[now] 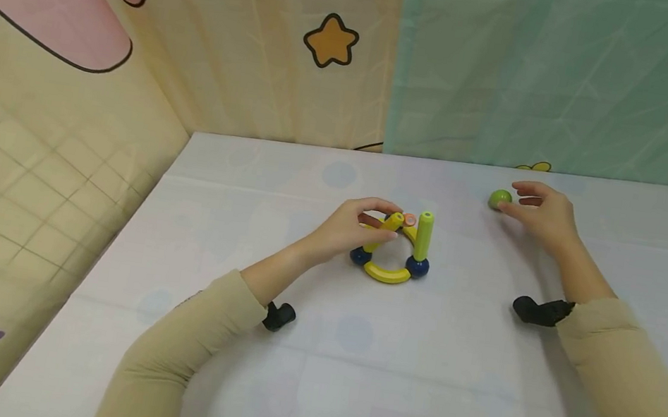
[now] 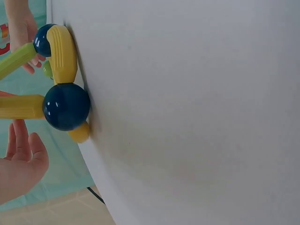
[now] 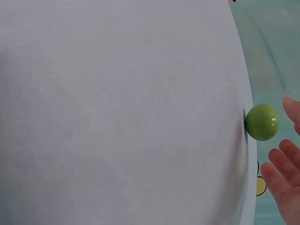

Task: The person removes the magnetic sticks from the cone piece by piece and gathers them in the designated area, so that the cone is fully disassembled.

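A magnetic-stick toy stands on the table, built as a ring of yellow curved pieces (image 1: 387, 274) joined by dark blue balls (image 1: 417, 267). From the near right ball a light green rod (image 1: 423, 235) rises upright. My left hand (image 1: 344, 230) pinches a yellow rod (image 2: 21, 107) between thumb and fingers; its lower end meets the near left blue ball (image 2: 66, 107). Farther right, a green ball (image 1: 498, 199) lies by the table's back edge. My right hand (image 1: 545, 213) is beside it, fingers spread and slightly bent, with a gap to the ball in the right wrist view.
A small orange-pink piece (image 1: 409, 220) shows at the far side of the ring. The white table (image 1: 397, 395) ends at a printed cloth backdrop (image 1: 558, 76). Black straps (image 1: 540, 312) stick out from both sleeves.
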Available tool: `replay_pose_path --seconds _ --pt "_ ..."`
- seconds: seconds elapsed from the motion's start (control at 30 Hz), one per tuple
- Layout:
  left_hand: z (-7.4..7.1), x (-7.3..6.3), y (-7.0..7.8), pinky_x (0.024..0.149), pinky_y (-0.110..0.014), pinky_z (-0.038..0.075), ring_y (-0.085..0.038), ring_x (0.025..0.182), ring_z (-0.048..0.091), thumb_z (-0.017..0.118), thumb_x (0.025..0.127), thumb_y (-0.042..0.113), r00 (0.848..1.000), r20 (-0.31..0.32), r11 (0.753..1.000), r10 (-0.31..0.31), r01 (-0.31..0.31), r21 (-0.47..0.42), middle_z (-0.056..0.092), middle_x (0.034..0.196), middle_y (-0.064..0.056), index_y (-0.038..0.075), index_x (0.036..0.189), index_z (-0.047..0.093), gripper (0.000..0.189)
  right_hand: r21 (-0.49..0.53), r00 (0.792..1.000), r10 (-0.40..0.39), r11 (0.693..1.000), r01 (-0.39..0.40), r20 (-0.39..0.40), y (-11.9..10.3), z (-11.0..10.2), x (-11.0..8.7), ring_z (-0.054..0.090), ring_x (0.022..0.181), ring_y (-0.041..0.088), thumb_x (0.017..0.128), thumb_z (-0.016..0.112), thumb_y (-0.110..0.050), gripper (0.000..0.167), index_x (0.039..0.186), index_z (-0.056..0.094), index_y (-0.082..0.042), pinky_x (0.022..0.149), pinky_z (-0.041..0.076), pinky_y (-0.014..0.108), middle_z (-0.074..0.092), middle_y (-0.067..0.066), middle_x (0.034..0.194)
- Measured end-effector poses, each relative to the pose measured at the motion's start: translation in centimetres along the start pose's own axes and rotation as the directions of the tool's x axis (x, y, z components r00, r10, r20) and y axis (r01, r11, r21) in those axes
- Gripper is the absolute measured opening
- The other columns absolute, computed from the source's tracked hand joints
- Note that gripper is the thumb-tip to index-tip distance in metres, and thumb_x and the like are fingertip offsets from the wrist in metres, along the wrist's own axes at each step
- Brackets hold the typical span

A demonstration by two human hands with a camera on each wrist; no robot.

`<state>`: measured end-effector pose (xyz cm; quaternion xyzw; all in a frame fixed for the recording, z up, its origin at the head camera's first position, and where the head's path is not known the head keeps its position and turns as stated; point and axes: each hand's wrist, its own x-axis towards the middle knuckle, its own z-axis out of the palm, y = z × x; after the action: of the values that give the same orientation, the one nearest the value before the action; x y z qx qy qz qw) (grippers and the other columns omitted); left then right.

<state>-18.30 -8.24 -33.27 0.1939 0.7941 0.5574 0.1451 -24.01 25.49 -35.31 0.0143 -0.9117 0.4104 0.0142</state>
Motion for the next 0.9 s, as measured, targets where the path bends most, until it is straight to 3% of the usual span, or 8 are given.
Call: replay_pose_path --seconds 0.17,0.27,0.4,0.5,0.9 --pt "-1.1 -0.6 -0.8 0.085 -0.032 0.048 -0.018 0.107 0.054 0.071 0.083 0.018 1.000 -0.009 0.974 0.015 -0.012 0.226 0.055 0.125 0.003 0.016 0.120 0.061 0.038 -0.008 0.999 -0.042 0.999 0.042 0.022 -0.6 -0.4 -0.8 0.046 0.116 0.030 0.084 0.067 -0.040 0.064 0.133 0.047 -0.005 0.075 0.038 0.018 0.048 0.017 0.131" --pt "-1.7 -0.9 -1.2 0.087 -0.034 0.046 -0.020 0.110 0.054 0.073 0.082 0.020 1.000 -0.021 0.945 0.007 0.001 0.326 0.054 0.126 0.002 0.016 0.119 0.062 0.040 0.014 0.997 -0.070 0.997 0.070 0.044 -1.2 -0.4 -1.4 0.051 0.108 0.018 0.083 0.068 -0.040 0.063 0.132 0.049 -0.006 0.071 0.039 0.011 0.049 0.015 0.129" --pt "-2.1 -1.0 -1.8 0.088 -0.034 0.047 -0.022 0.111 0.054 0.075 0.080 0.019 1.000 -0.017 0.940 -0.025 0.029 0.340 0.054 0.126 0.000 0.014 0.120 0.062 0.043 0.078 0.990 -0.101 0.993 0.094 0.097 -2.0 0.0 -2.4 0.051 0.094 -0.002 0.085 0.068 -0.034 0.057 0.131 0.050 -0.005 0.070 0.042 0.008 0.051 0.016 0.127" --pt "-2.3 -1.0 -2.2 0.089 -0.032 0.047 -0.023 0.111 0.055 0.076 0.079 0.018 0.999 -0.003 0.937 -0.049 0.047 0.346 0.053 0.127 -0.002 0.013 0.122 0.061 0.045 0.107 0.983 -0.112 0.989 0.097 0.144 -2.8 0.7 -3.2 0.051 0.089 -0.007 0.085 0.068 -0.032 0.055 0.130 0.050 -0.004 0.071 0.043 0.009 0.052 0.017 0.126" --pt "-2.3 -0.8 -2.7 0.088 -0.029 0.047 -0.023 0.109 0.055 0.076 0.079 0.020 0.991 0.072 0.923 -0.114 0.079 0.376 0.050 0.130 -0.007 0.010 0.129 0.056 0.055 0.272 0.924 -0.200 0.956 0.111 0.327 -5.4 4.2 -5.7 0.060 0.090 0.008 0.084 0.071 -0.017 0.048 0.124 0.055 0.002 0.076 0.049 0.019 0.056 0.022 0.118"
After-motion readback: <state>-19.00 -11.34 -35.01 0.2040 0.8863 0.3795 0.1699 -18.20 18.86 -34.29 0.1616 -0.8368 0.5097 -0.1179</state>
